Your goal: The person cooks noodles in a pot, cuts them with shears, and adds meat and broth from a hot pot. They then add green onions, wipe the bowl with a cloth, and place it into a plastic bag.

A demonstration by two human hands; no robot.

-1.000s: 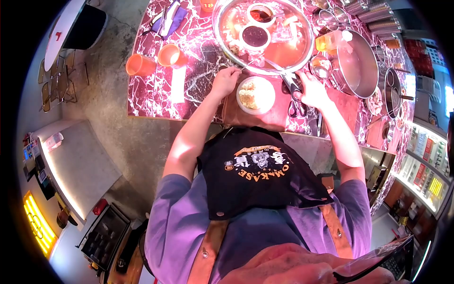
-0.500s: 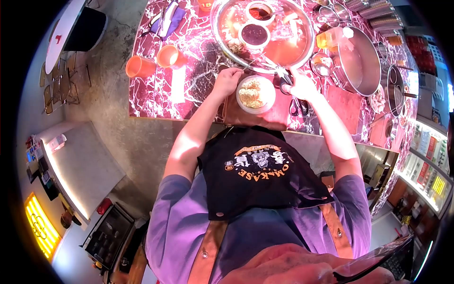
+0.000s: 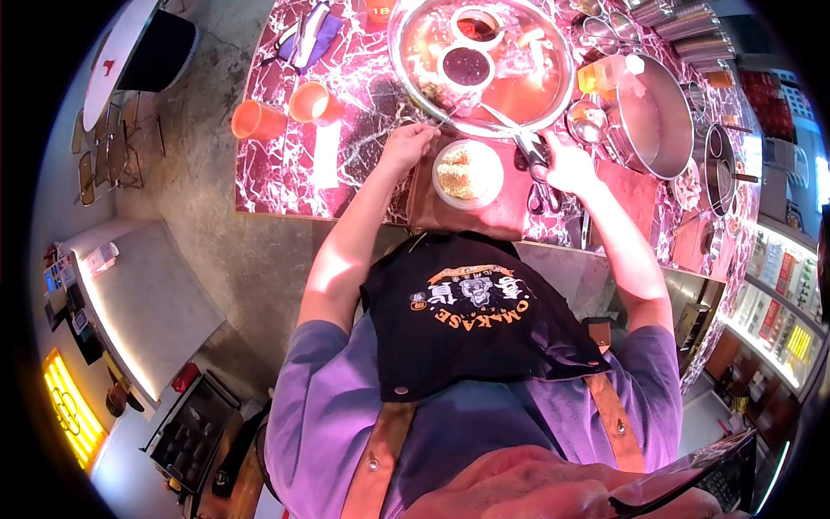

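Where noodles fill bowl — scissors beside.

The right hand covers the scissors' handles; the thin tool in the left hand (toward 12 o'clock) is too small to identify.

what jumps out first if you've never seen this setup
A big round steel tray sits at the far side of the red marbled counter, holding two small sauce bowls. Nearer, a small bowl of crumbly food lies between the left hand and the right hand, which rests by black-handled scissors.
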